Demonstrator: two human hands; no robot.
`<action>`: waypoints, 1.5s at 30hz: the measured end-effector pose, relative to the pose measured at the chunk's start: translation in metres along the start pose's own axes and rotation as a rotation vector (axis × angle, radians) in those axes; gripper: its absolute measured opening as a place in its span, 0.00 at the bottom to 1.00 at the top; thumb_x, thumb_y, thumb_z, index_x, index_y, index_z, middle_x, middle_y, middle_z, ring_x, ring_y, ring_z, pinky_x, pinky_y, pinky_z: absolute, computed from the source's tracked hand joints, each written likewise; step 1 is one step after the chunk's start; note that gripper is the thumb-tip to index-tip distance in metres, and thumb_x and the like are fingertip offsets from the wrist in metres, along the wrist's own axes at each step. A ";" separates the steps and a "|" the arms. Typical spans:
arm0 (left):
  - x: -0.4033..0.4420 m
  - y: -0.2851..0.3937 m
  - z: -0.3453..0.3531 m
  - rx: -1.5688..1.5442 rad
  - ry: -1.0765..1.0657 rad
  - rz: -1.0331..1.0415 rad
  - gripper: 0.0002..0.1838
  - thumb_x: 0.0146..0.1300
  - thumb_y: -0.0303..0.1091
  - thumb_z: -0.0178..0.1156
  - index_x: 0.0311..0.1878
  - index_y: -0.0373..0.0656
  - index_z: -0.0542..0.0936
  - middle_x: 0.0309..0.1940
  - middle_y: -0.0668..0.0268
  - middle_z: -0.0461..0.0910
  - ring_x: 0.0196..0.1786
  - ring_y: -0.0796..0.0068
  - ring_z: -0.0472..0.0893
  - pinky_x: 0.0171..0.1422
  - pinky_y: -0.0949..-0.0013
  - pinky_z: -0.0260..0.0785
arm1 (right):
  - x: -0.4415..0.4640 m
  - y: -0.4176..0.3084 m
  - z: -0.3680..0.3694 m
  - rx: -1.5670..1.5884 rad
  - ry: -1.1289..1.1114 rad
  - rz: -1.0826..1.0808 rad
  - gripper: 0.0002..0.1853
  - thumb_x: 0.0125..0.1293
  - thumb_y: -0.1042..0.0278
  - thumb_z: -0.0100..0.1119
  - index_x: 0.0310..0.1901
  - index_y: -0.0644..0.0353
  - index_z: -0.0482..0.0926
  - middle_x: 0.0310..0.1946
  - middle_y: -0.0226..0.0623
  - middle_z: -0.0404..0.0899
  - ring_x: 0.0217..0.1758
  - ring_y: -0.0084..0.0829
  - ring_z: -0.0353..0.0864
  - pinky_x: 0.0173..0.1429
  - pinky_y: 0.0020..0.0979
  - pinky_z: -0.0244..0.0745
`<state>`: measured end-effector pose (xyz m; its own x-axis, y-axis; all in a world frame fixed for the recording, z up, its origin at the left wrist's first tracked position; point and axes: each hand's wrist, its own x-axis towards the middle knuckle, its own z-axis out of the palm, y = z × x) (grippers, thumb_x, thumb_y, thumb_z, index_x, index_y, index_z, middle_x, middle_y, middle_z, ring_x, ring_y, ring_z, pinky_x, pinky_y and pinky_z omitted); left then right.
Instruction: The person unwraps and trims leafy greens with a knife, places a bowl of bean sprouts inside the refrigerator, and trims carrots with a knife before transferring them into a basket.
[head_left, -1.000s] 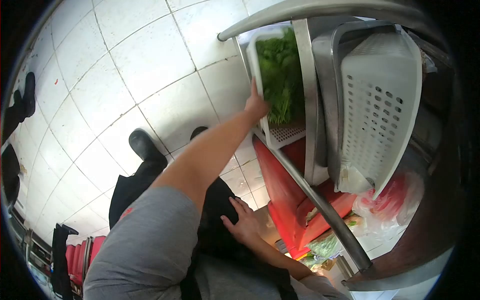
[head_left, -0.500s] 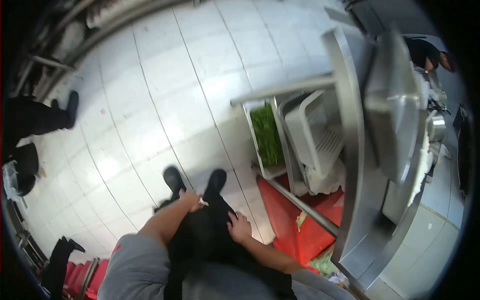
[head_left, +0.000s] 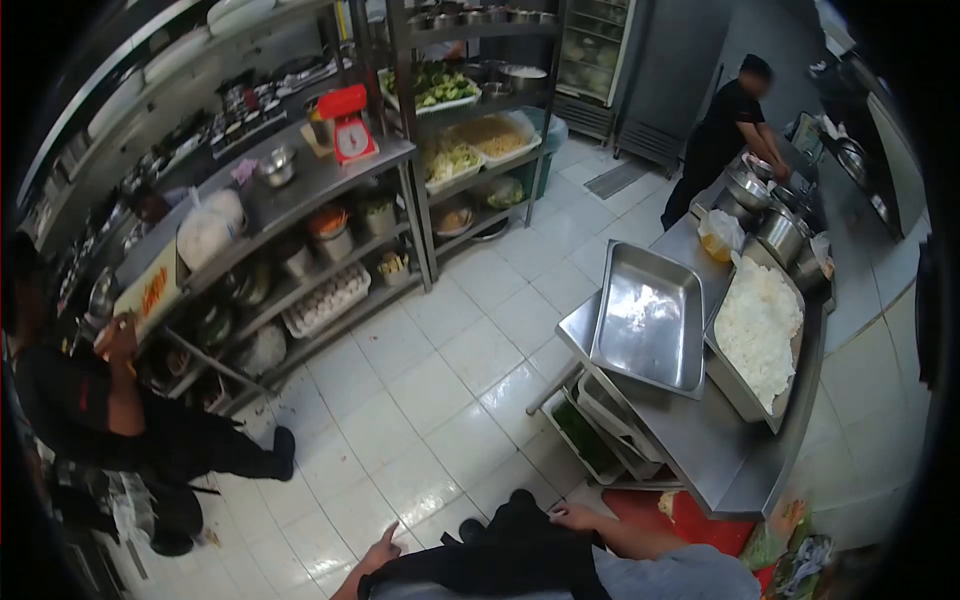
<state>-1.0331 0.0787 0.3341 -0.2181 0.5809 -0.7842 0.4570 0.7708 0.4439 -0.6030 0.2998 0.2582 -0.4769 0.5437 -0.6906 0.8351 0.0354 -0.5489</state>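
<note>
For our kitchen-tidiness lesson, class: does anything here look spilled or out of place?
Yes, slightly: a small yellowish scrap lies on the floor tiles beside the black container, and a pale scrap lies on the red surface by the steel table. Both look like stray debris, though too small to identify.

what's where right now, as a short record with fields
left hand: over the tiled floor, index finger extended
right hand: beside the dark clothing
steel table: steel pan, next to white food heaped in a second pan
below tabletop: greens, red container
person at left: near orange pieces
far person: at the table's far end
</note>
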 end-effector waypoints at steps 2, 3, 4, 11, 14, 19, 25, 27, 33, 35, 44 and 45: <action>0.071 0.000 -0.039 0.128 0.244 0.562 0.46 0.56 0.29 0.60 0.75 0.57 0.47 0.54 0.46 0.76 0.60 0.50 0.74 0.66 0.58 0.64 | 0.024 -0.006 -0.019 0.080 0.002 -0.049 0.30 0.59 0.44 0.61 0.60 0.53 0.74 0.51 0.45 0.79 0.56 0.38 0.78 0.59 0.34 0.72; 0.068 0.037 -0.071 0.124 0.217 0.521 0.45 0.56 0.27 0.60 0.75 0.56 0.50 0.58 0.47 0.74 0.62 0.51 0.73 0.67 0.58 0.63 | 0.027 -0.024 -0.031 0.061 0.034 -0.064 0.30 0.60 0.46 0.62 0.60 0.53 0.74 0.51 0.45 0.80 0.55 0.38 0.79 0.59 0.34 0.72; 0.063 0.091 -0.109 0.119 0.192 0.480 0.43 0.56 0.24 0.60 0.74 0.54 0.53 0.61 0.48 0.71 0.64 0.52 0.71 0.68 0.58 0.62 | 0.025 -0.055 -0.053 0.042 0.068 -0.079 0.29 0.60 0.48 0.62 0.60 0.53 0.74 0.50 0.45 0.80 0.54 0.38 0.79 0.59 0.33 0.72; 0.137 0.204 -0.275 0.031 0.351 0.667 0.29 0.51 0.26 0.60 0.60 0.51 0.75 0.46 0.52 0.81 0.50 0.60 0.81 0.55 0.63 0.72 | 0.110 -0.253 -0.171 0.416 0.048 -0.327 0.25 0.65 0.54 0.60 0.61 0.54 0.72 0.42 0.39 0.81 0.43 0.28 0.80 0.46 0.31 0.78; 0.167 0.164 -0.306 0.044 0.366 0.298 0.25 0.53 0.33 0.64 0.58 0.52 0.77 0.34 0.57 0.83 0.39 0.66 0.83 0.45 0.63 0.73 | 0.163 -0.335 -0.229 0.384 -0.034 -0.421 0.24 0.66 0.58 0.58 0.62 0.53 0.70 0.36 0.32 0.80 0.34 0.23 0.78 0.39 0.27 0.77; 0.242 0.022 -0.369 0.456 0.175 -0.001 0.25 0.60 0.40 0.64 0.61 0.51 0.73 0.34 0.62 0.81 0.37 0.73 0.81 0.42 0.67 0.72 | 0.213 -0.430 -0.364 0.745 -0.025 -0.660 0.26 0.66 0.60 0.58 0.65 0.54 0.66 0.44 0.35 0.77 0.46 0.26 0.78 0.46 0.33 0.79; 0.303 0.109 -0.504 0.197 0.156 -0.117 0.27 0.62 0.34 0.60 0.65 0.51 0.69 0.40 0.64 0.78 0.39 0.75 0.78 0.42 0.70 0.71 | 0.275 -0.422 -0.478 1.347 0.034 -0.502 0.26 0.66 0.63 0.58 0.63 0.60 0.64 0.45 0.42 0.76 0.47 0.39 0.82 0.47 0.38 0.81; 0.332 0.161 -0.524 0.068 0.157 -0.086 0.27 0.62 0.33 0.58 0.66 0.51 0.67 0.42 0.64 0.77 0.40 0.76 0.77 0.42 0.71 0.70 | 0.302 -0.395 -0.497 1.614 0.137 -0.341 0.25 0.68 0.62 0.55 0.63 0.63 0.63 0.47 0.50 0.75 0.47 0.44 0.82 0.48 0.41 0.81; 0.415 0.354 -0.540 -0.296 0.081 0.053 0.30 0.64 0.27 0.54 0.70 0.51 0.63 0.48 0.66 0.73 0.43 0.78 0.74 0.42 0.75 0.68 | 0.422 -0.210 -0.499 2.105 0.620 0.145 0.23 0.70 0.63 0.51 0.59 0.71 0.63 0.47 0.62 0.75 0.46 0.49 0.82 0.52 0.40 0.82; 0.438 0.417 -0.546 -0.333 0.034 0.100 0.30 0.65 0.26 0.53 0.71 0.52 0.61 0.50 0.67 0.72 0.44 0.79 0.73 0.42 0.76 0.68 | 0.430 -0.157 -0.504 2.287 0.878 0.203 0.25 0.70 0.63 0.50 0.60 0.75 0.60 0.48 0.64 0.74 0.47 0.51 0.81 0.51 0.40 0.83; 0.559 0.597 -0.525 0.288 -0.207 0.169 0.32 0.65 0.23 0.51 0.72 0.53 0.58 0.48 0.67 0.71 0.40 0.80 0.71 0.39 0.77 0.66 | 0.438 0.051 -0.602 2.948 2.060 -0.306 0.31 0.67 0.56 0.52 0.65 0.63 0.57 0.55 0.58 0.69 0.55 0.52 0.76 0.58 0.47 0.79; 0.567 0.617 -0.519 0.325 -0.230 0.136 0.32 0.64 0.23 0.51 0.72 0.52 0.58 0.48 0.66 0.72 0.40 0.80 0.72 0.40 0.77 0.66 | 0.438 0.059 -0.618 2.957 2.227 -0.287 0.30 0.66 0.56 0.53 0.65 0.62 0.59 0.59 0.54 0.67 0.56 0.51 0.74 0.59 0.47 0.78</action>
<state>-1.3226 1.0192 0.3886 0.0444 0.5694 -0.8208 0.7243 0.5476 0.4190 -0.5933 1.0580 0.2147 0.5558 0.0334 -0.8307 -0.4074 0.8819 -0.2371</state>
